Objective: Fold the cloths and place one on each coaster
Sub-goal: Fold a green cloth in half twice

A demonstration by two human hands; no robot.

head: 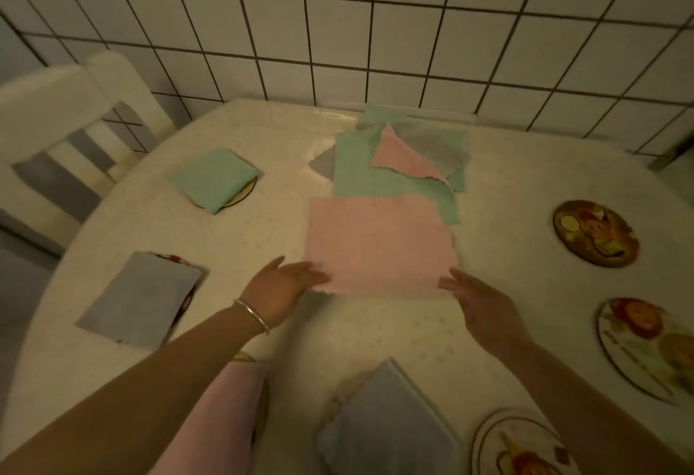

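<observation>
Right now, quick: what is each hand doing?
Left hand: open, straight fingers touching the near left corner of the pink cloth.
Right hand: open, fingertips at its near right corner.

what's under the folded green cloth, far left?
A round coaster: only a dark-rimmed arc shows past the folded green cloth at its right edge. The coaster's picture is covered.

No readable text, perhaps owing to blur

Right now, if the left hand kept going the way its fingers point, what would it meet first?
The left hand points right, along the near edge of the flat pink square cloth that its fingers already touch. Past that edge, probably the right hand; depth is unclear.
</observation>
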